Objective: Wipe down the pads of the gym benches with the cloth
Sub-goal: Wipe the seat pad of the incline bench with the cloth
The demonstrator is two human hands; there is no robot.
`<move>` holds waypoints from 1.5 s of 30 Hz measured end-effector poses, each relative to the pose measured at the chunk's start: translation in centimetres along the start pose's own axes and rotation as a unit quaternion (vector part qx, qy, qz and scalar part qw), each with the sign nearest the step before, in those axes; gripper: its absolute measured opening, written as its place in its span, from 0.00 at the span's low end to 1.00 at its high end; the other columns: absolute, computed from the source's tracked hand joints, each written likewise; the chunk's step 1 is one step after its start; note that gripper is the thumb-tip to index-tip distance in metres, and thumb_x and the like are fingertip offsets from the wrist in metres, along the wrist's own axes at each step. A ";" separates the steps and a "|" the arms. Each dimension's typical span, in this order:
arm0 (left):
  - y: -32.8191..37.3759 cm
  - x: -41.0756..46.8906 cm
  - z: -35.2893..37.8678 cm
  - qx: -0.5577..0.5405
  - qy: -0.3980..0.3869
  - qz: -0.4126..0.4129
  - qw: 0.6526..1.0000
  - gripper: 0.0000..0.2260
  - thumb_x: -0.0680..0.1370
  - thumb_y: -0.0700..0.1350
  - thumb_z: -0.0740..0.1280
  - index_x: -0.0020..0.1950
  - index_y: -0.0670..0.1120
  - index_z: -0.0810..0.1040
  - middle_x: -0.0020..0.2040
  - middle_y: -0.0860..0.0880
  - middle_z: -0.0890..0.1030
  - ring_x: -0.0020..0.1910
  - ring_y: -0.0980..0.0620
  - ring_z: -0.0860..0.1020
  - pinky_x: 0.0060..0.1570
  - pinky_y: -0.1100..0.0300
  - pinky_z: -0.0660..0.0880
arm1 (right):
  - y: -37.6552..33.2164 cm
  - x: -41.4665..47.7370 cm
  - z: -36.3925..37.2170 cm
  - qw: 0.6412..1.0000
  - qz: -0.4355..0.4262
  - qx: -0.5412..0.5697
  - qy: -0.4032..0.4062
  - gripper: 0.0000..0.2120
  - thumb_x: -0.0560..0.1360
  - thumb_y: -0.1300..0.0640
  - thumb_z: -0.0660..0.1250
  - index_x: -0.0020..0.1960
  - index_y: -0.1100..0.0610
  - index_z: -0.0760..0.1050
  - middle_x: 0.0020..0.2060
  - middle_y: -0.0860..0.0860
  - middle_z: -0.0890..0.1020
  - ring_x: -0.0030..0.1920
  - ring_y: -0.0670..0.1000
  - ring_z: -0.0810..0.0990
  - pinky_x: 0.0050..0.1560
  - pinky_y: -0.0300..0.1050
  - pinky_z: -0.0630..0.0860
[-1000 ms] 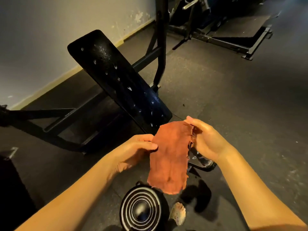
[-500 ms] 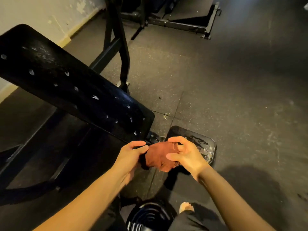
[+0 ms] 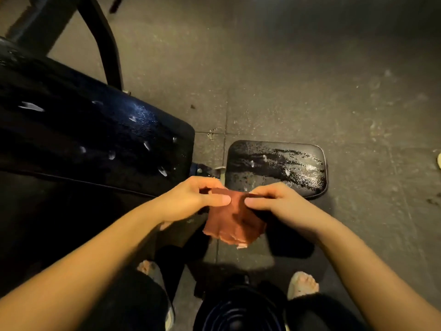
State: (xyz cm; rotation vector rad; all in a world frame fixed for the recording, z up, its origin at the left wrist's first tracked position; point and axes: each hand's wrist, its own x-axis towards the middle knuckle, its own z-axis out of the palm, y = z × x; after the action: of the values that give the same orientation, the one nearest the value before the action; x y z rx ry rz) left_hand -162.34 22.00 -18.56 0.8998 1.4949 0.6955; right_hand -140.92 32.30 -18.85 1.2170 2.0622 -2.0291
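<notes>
Rust-orange cloth (image 3: 232, 217) hangs crumpled before the wet black seat pad (image 3: 276, 169).

Floor (image 3: 310, 80): grey speckled rubber tiles, scuffed, seams visible. Black metal frame upright (image 3: 103, 44) far left. Light dim, warm.

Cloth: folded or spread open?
Folded, apparently: the cloth hangs as a short doubled piece, its top edge pinched by the left hand and right hand.
</notes>
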 end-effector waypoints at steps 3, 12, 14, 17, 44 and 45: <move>-4.1 4.0 1.8 -0.058 0.063 0.037 0.996 0.12 0.79 0.47 0.71 0.54 0.37 0.81 0.46 0.37 0.81 0.46 0.48 0.80 0.53 0.51 0.74 | 3.6 3.0 0.4 0.999 -0.028 0.018 -0.015 0.11 0.78 0.58 0.72 0.37 0.54 0.80 0.33 0.50 0.77 0.36 0.48 0.73 0.39 0.43 0.69; -12.9 11.9 3.3 0.185 0.238 0.187 0.935 0.10 0.72 0.43 0.79 0.41 0.45 0.79 0.35 0.52 0.81 0.34 0.58 0.75 0.40 0.57 0.74 | 12.6 11.6 1.6 0.942 -0.075 -0.285 0.158 0.15 0.77 0.48 0.69 0.39 0.59 0.76 0.28 0.50 0.81 0.29 0.50 0.80 0.32 0.47 0.74; -14.0 12.6 4.4 0.274 0.324 0.235 0.875 0.12 0.72 0.47 0.78 0.40 0.48 0.75 0.35 0.52 0.78 0.36 0.53 0.75 0.40 0.51 0.73 | 13.5 12.4 2.2 0.954 -0.086 -0.218 0.187 0.11 0.77 0.53 0.69 0.39 0.58 0.76 0.26 0.52 0.82 0.24 0.51 0.81 0.24 0.41 0.73; -15.2 12.4 5.7 0.293 0.370 0.285 0.834 0.09 0.73 0.49 0.77 0.43 0.47 0.79 0.38 0.52 0.81 0.40 0.48 0.79 0.44 0.47 0.76 | 14.3 12.2 3.2 0.962 -0.105 -0.118 0.223 0.08 0.77 0.60 0.69 0.41 0.62 0.78 0.30 0.58 0.83 0.26 0.49 0.81 0.24 0.45 0.75; -11.4 11.4 10.7 -0.024 0.179 0.190 0.965 0.05 0.77 0.43 0.75 0.49 0.41 0.86 0.43 0.43 0.87 0.40 0.47 0.85 0.36 0.62 0.80 | 17.3 4.3 2.3 0.952 -0.135 -0.164 0.220 0.25 0.80 0.48 0.69 0.30 0.59 0.67 0.28 0.53 0.63 0.29 0.48 0.62 0.32 0.44 0.59; -11.4 12.3 10.7 0.005 0.194 0.203 0.960 0.02 0.77 0.40 0.74 0.47 0.41 0.85 0.40 0.44 0.87 0.37 0.49 0.83 0.34 0.62 0.78 | 17.7 4.0 1.7 0.945 -0.135 -0.193 0.226 0.25 0.80 0.49 0.69 0.31 0.63 0.69 0.29 0.54 0.65 0.30 0.49 0.63 0.33 0.45 0.61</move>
State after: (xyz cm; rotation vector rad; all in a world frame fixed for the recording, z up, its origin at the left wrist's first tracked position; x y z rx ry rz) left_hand -153.42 25.71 -35.91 1.1399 1.6691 1.2221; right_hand -135.51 30.51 -36.18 1.4870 2.7994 -1.3928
